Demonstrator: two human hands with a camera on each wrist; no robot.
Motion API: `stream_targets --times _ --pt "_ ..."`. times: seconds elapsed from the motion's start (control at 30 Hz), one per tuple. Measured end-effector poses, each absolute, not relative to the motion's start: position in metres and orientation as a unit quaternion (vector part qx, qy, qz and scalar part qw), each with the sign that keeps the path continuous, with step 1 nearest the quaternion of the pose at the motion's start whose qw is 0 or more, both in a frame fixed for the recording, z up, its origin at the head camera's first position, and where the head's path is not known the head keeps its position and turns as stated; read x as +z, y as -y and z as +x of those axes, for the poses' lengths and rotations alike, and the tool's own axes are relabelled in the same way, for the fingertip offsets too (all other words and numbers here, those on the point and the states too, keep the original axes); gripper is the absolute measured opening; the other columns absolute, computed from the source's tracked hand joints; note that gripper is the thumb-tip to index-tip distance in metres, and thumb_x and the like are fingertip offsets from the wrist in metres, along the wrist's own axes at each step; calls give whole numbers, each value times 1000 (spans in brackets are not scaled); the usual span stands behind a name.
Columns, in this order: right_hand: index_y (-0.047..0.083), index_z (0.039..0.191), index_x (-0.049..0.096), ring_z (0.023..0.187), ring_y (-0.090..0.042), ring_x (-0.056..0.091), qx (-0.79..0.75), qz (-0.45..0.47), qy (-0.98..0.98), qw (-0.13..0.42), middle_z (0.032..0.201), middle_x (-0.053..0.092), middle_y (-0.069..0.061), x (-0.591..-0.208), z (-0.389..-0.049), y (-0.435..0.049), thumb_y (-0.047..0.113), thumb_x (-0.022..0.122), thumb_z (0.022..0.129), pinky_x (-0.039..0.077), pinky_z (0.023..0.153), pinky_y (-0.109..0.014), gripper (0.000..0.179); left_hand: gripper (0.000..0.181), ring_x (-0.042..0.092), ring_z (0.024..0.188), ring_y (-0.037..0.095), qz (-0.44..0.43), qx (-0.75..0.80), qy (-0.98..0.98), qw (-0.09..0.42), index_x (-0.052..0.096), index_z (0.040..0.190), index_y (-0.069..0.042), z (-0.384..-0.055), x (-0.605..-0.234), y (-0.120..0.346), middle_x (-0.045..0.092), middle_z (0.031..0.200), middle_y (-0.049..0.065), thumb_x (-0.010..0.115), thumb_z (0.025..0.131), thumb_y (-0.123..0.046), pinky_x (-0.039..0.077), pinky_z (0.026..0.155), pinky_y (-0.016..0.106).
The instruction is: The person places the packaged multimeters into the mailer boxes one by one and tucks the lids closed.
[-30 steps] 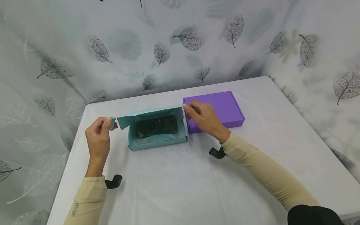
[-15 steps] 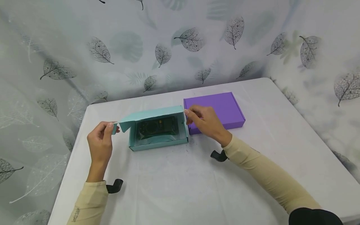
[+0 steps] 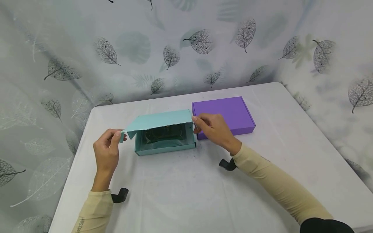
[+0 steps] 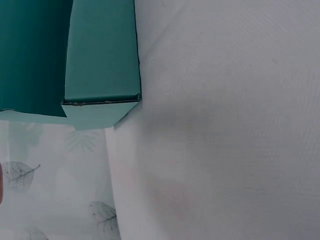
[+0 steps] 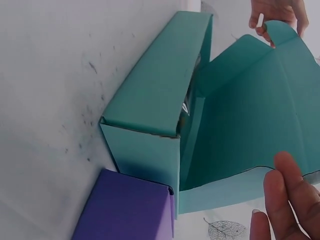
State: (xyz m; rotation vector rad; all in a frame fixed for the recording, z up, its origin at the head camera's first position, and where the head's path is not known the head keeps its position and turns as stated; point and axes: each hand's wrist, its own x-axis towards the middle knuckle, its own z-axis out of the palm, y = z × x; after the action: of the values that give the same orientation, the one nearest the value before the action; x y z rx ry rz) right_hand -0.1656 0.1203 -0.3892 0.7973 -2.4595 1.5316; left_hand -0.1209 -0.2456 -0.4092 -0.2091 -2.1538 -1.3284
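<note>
A teal cardboard box (image 3: 166,150) stands on the white table with its hinged lid (image 3: 163,119) tilted forward, partway down over the opening. Inside lies a dark item in clear plastic wrap (image 3: 166,134), its upper part shaded by the lid. My left hand (image 3: 106,152) pinches the tab at the lid's front left corner between thumb and fingers. At the lid's right front corner, my right hand (image 3: 214,129) holds the edge with its fingertips. From the right wrist, the lid's side flap (image 5: 225,192) and the fingers (image 5: 285,195) against its front edge show.
A closed purple box (image 3: 225,111) lies right beside the teal box, partly under my right hand. White cloth covers the table (image 3: 180,194). A curtain with a leaf print (image 3: 201,42) hangs behind and at both sides.
Both hands have brought the lid forward and down over the box, so more of its outer face shows and less of the wrapped item. The purple box has stayed in place.
</note>
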Motion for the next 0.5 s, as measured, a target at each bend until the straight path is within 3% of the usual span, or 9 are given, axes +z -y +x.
stream_targets --times 0.5 --pt "11 82 72 70 -13 68 504 255 824 37 72 71 5 -399 -156 -120 31 56 108 54 61 -40 36 26 64 76 7 -64 -497 820 276 71 93 7 -112 -421 245 73 85 16 57 105 -11 48 76 22"
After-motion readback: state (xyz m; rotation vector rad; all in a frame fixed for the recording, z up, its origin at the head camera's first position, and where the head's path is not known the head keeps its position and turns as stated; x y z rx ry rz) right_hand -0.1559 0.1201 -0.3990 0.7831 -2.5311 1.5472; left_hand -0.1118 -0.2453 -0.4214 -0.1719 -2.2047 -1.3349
